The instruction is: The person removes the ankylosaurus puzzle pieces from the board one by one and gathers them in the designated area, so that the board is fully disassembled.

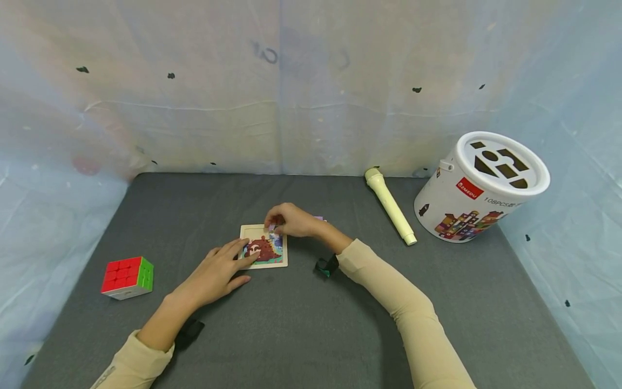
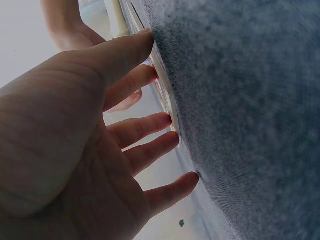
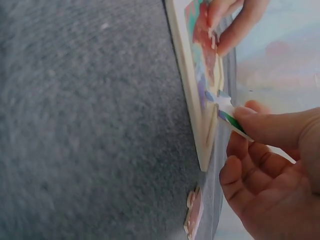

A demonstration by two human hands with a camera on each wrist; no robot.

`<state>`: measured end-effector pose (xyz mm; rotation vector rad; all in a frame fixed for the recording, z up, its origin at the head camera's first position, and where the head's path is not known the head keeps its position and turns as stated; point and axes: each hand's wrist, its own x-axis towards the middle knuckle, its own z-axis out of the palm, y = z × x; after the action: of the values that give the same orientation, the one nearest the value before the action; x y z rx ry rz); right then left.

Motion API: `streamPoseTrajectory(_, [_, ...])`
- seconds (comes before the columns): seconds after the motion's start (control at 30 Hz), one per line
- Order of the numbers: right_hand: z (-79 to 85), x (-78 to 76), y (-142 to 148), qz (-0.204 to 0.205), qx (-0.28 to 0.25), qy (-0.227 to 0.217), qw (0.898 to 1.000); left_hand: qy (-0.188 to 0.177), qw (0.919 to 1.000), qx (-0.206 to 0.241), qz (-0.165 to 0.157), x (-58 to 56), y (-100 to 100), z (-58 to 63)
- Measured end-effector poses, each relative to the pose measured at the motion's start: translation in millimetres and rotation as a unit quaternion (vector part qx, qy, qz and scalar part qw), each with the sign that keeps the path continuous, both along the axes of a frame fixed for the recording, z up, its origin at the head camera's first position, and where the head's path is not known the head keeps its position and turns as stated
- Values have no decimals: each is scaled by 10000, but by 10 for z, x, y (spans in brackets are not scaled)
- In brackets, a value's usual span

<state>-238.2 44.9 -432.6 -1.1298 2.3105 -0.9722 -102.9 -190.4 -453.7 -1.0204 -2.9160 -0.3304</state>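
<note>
A small jigsaw puzzle in a pale wooden frame [image 1: 263, 266] lies on the dark table, with a red-brown dinosaur-like picture partly filling it. My left hand [image 1: 221, 273] rests its spread, nearly straight fingers on the frame's left side. In the left wrist view the fingertips [image 2: 165, 120] touch the frame's edge. My right hand [image 1: 293, 220] is over the frame's top right part. Between thumb and fingers it pinches a puzzle piece [image 3: 230, 117] with white, green and blue on it, close over the uncovered top section. Another puzzle piece [image 3: 194, 212], pinkish, lies on the table beside the frame.
A red, green and white puzzle cube [image 1: 127, 277] sits at the left. Behind and to the right lies a pale yellow microphone-shaped stick [image 1: 391, 205]. A white block bucket [image 1: 466, 200] with shape holes in its lid stands at the back right, near the curtain [image 1: 330, 135].
</note>
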Motion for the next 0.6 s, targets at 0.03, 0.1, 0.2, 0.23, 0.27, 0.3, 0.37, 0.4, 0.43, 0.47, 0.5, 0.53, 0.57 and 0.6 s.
streamPoseTrajectory(0.03, [12,-2,21,-22,-75,-45,10000,-8,10000,-6,4,-1,2,-1])
streamPoseTrajectory(0.1, [33,-14,83,-102,-230,-114,9996,-23,10000,-16,11,-5,7,-3])
streamPoseTrajectory(0.2, [61,-48,231,-271,-368,-128,9989,-40,10000,-19,6,-14,16,-9])
streamPoseTrajectory(0.23, [68,-63,294,-337,-387,-121,9986,-44,10000,-15,1,-17,19,-10])
streamPoseTrajectory(0.27, [67,-80,363,-401,-402,-111,9983,-44,10000,-7,-5,-20,21,-11])
streamPoseTrajectory(0.3, [68,-96,437,-471,-405,-111,9980,-45,10000,1,-8,-21,22,-11])
streamPoseTrajectory(0.37, [70,-123,594,-600,-406,-118,9973,-40,10000,13,-17,-24,22,-13])
streamPoseTrajectory(0.4, [70,-134,674,-678,-417,-152,9967,-37,10000,19,-18,-23,21,-13])
streamPoseTrajectory(0.43, [75,-140,755,-735,-429,-162,9962,-30,10000,23,-21,-23,20,-14])
streamPoseTrajectory(0.47, [77,-145,834,-798,-439,-190,9957,-24,10000,27,-23,-22,18,-14])
streamPoseTrajectory(0.5, [79,-149,909,-858,-442,-201,9951,-22,10000,24,-25,-21,15,-17])
streamPoseTrajectory(0.53, [82,-149,979,-905,-448,-209,9947,-15,10000,21,-27,-19,11,-19])
streamPoseTrajectory(0.57, [84,-148,1045,-950,-448,-233,9942,-8,10000,17,-28,-18,8,-20])
streamPoseTrajectory(0.6, [84,-144,1103,-986,-428,-222,9940,0,10000,15,-27,-16,5,-21])
